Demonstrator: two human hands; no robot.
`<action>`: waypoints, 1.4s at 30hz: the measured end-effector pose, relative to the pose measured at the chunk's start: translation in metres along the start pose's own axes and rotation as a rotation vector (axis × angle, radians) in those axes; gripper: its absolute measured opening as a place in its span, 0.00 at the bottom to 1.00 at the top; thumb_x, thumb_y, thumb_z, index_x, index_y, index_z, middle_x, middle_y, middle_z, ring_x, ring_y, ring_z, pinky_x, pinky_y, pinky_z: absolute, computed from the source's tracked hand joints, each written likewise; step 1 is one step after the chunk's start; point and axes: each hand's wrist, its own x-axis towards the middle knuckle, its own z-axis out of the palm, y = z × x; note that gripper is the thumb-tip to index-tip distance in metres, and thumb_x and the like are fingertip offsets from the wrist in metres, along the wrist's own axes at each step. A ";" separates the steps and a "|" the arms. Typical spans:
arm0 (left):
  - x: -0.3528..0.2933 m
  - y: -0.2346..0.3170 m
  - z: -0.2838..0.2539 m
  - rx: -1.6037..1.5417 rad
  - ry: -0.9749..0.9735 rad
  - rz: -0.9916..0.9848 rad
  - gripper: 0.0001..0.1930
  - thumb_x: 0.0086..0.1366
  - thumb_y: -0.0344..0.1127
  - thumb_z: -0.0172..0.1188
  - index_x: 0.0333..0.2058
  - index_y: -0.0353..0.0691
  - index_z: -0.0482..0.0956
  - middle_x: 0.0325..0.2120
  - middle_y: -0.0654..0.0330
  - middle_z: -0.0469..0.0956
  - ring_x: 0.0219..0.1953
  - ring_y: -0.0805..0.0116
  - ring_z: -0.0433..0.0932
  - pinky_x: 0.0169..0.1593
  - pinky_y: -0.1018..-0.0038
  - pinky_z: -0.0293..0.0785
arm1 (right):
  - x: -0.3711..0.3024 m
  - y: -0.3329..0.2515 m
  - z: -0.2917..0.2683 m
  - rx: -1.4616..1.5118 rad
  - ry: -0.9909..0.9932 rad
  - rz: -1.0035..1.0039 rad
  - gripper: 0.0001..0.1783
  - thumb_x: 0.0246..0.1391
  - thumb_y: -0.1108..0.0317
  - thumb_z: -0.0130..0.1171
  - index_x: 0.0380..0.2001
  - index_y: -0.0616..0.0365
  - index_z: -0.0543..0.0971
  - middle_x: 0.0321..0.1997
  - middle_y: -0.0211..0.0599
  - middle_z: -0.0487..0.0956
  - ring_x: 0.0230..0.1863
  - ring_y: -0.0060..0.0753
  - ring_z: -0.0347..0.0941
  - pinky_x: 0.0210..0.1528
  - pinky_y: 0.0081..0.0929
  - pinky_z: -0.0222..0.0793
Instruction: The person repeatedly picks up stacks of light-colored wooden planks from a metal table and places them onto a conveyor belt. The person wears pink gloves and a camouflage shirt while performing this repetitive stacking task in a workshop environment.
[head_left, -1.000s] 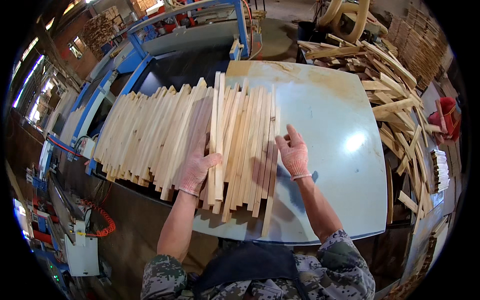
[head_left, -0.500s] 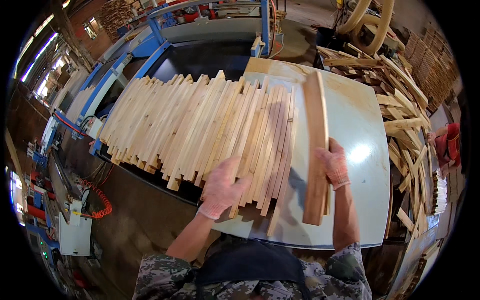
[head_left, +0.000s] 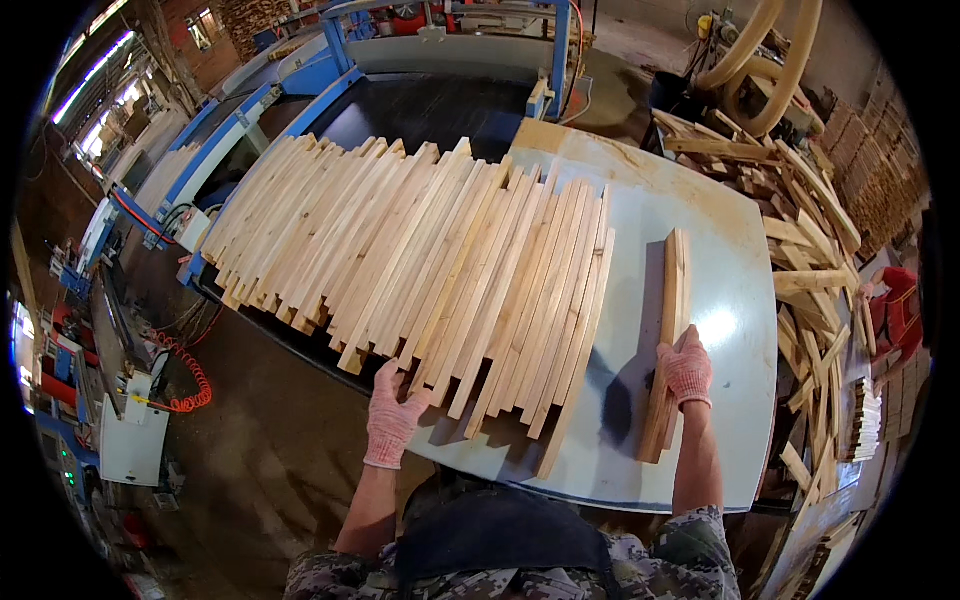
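A wide row of pale wooden strips lies side by side on the table, their near ends uneven. My left hand, in a pinkish knitted glove, is at the near ends of strips left of the middle, thumb and fingers apart, seemingly touching the ends. On the right my gloved right hand is closed round a short stack of wooden boards, apparently two pressed together and standing on edge on the light tabletop. A gap of tabletop separates these boards from the row.
Beyond the row is a blue-framed machine with a dark belt. A heap of scrap wood lies right of the table, below thick hoses. Another person in red is at the far right. An orange coiled hose hangs at left.
My right hand has lowered the boards onto the tabletop, turning them more on edge. My left hand has moved left, off the top of the row to the strips' near ends.
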 end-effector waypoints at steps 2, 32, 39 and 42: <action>0.004 0.002 0.001 -0.033 0.050 -0.042 0.35 0.61 0.31 0.73 0.64 0.37 0.68 0.50 0.52 0.78 0.48 0.66 0.80 0.51 0.68 0.80 | -0.005 -0.008 -0.008 0.000 0.019 -0.073 0.47 0.58 0.48 0.65 0.74 0.57 0.61 0.68 0.55 0.74 0.66 0.61 0.74 0.67 0.48 0.71; 0.138 0.087 0.100 0.448 -0.450 0.026 0.54 0.60 0.54 0.70 0.76 0.31 0.54 0.73 0.38 0.63 0.74 0.47 0.64 0.75 0.63 0.59 | -0.052 -0.081 0.015 0.180 0.075 -0.306 0.54 0.53 0.47 0.71 0.75 0.61 0.60 0.62 0.60 0.75 0.60 0.62 0.75 0.66 0.46 0.72; 0.122 0.061 0.017 0.046 -0.540 0.198 0.39 0.67 0.44 0.68 0.71 0.34 0.66 0.67 0.45 0.74 0.69 0.58 0.73 0.68 0.69 0.70 | -0.063 -0.067 0.026 0.307 -0.044 -0.214 0.46 0.59 0.50 0.67 0.74 0.61 0.62 0.69 0.60 0.73 0.67 0.62 0.72 0.68 0.46 0.71; 0.142 0.018 -0.061 -0.112 -0.309 0.262 0.27 0.66 0.28 0.69 0.64 0.35 0.77 0.55 0.54 0.85 0.57 0.72 0.82 0.58 0.75 0.79 | -0.074 -0.078 0.036 0.233 0.191 -0.284 0.45 0.58 0.58 0.70 0.74 0.61 0.64 0.68 0.57 0.74 0.65 0.59 0.74 0.67 0.47 0.71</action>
